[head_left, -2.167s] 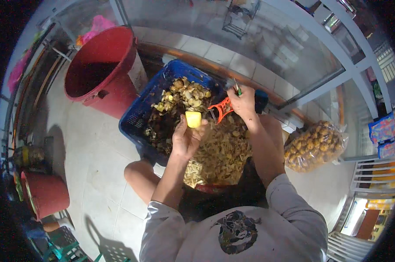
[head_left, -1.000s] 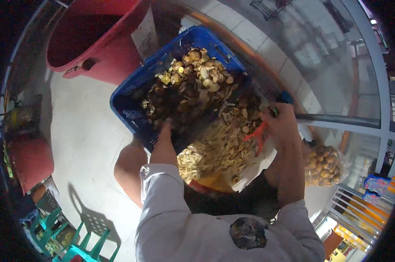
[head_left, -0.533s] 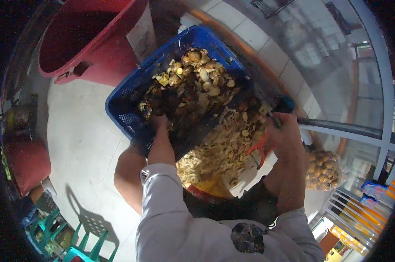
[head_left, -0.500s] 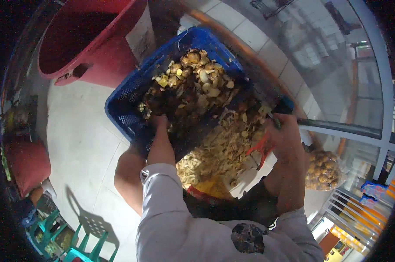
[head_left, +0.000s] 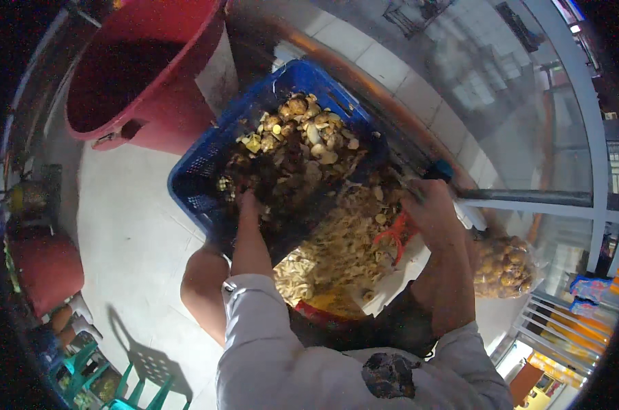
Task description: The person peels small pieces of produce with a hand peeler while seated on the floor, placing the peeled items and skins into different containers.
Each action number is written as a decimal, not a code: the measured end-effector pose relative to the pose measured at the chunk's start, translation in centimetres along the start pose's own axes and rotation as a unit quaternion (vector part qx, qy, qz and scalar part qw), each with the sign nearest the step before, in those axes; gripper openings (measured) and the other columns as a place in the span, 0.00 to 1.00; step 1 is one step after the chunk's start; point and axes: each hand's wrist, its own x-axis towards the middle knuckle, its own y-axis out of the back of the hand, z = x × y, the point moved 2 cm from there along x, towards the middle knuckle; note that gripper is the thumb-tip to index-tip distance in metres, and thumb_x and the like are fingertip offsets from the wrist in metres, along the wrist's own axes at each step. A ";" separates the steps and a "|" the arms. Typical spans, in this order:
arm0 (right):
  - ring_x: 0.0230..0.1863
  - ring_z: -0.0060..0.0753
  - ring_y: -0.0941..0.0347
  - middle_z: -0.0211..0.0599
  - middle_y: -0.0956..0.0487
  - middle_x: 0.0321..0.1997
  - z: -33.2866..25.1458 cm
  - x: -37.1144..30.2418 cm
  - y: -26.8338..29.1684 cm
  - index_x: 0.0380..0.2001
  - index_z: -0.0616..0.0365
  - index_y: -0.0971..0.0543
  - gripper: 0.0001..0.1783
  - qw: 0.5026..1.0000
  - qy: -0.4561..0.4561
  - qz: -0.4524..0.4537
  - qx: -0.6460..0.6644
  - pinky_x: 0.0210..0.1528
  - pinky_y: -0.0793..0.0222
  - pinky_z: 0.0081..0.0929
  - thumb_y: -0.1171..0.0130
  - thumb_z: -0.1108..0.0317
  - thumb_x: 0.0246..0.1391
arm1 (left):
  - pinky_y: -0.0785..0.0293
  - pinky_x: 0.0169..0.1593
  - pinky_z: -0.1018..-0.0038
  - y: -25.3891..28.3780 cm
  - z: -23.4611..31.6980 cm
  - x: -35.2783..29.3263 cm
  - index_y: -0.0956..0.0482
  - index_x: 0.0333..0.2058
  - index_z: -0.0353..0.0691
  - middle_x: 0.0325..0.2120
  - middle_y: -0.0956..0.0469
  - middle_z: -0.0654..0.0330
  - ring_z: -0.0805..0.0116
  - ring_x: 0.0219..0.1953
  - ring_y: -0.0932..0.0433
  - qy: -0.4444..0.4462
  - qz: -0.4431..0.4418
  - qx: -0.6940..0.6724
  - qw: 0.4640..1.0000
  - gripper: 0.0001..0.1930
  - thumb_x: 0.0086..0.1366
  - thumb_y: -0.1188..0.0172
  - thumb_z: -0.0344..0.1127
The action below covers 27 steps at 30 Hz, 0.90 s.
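A blue plastic crate [head_left: 181, 184] stands tilted in front of me, partly filled with brown and pale pieces [head_left: 316, 133] that look like mushrooms. My left hand [head_left: 248, 197] reaches into its shaded near-left part; its fingers are lost in the dark among the pieces. To the right of the crate, my right hand [head_left: 429, 208] is closed around a small knife [head_left: 410, 186], whose blade is dim and blurred. Beneath both hands lies a heap of pale sliced pieces [head_left: 323, 256], with a red strip [head_left: 395, 239] at its right side.
A large red tub [head_left: 179, 123] stands beyond the crate at the left. A clear bag of round brownish things [head_left: 504, 266] rests by the glass door frame [head_left: 528, 205] on the right. Green plastic chairs [head_left: 135, 389] and another person's gloved hand [head_left: 87, 328] are at lower left.
My right hand with the knife has shifted slightly left, toward the heap. My left hand stays in the crate. The view has shifted a little, and the other person's hands show more.
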 end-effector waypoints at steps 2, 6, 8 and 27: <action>0.29 0.58 0.24 0.53 0.21 0.25 0.3 -0.4 -0.3 0.32 0.63 0.21 0.15 1.000 0.017 0.004 0.005 0.36 0.28 0.46 0.39 0.61 0.46 | 0.22 0.38 0.65 -1.6 2.7 -2.9 0.27 0.47 0.42 0.45 0.26 0.55 0.61 0.43 0.23 -0.014 -0.113 -0.143 0.983 0.16 0.59 0.44 0.23; 0.30 0.54 0.26 0.55 0.24 0.24 0.9 -0.9 -3.2 0.26 0.66 0.22 0.15 0.985 0.159 0.058 -0.044 0.36 0.31 0.42 0.43 0.61 0.46 | 0.24 0.48 0.63 -5.3 10.3 -11.2 0.29 0.49 0.43 0.45 0.26 0.58 0.61 0.48 0.26 -0.123 -0.327 -0.277 0.895 0.22 0.55 0.39 0.21; 0.29 0.56 0.26 0.56 0.24 0.24 0.7 -1.5 -3.1 0.24 0.65 0.22 0.16 0.983 0.147 0.084 -0.065 0.35 0.31 0.44 0.43 0.60 0.45 | 0.22 0.47 0.61 -8.8 14.2 -17.1 0.28 0.46 0.45 0.46 0.26 0.58 0.59 0.47 0.25 -0.125 -0.380 -0.255 0.880 0.21 0.55 0.42 0.17; 0.30 0.58 0.24 0.55 0.22 0.25 -4.5 -9.7 -4.1 0.25 0.64 0.20 0.18 0.988 0.143 0.061 0.018 0.41 0.27 0.46 0.42 0.56 0.45 | 0.30 0.49 0.73 -2.9 15.4 -41.6 0.28 0.45 0.32 0.41 0.25 0.59 0.72 0.45 0.27 -0.465 -0.381 -0.051 0.797 0.26 0.45 0.31 0.17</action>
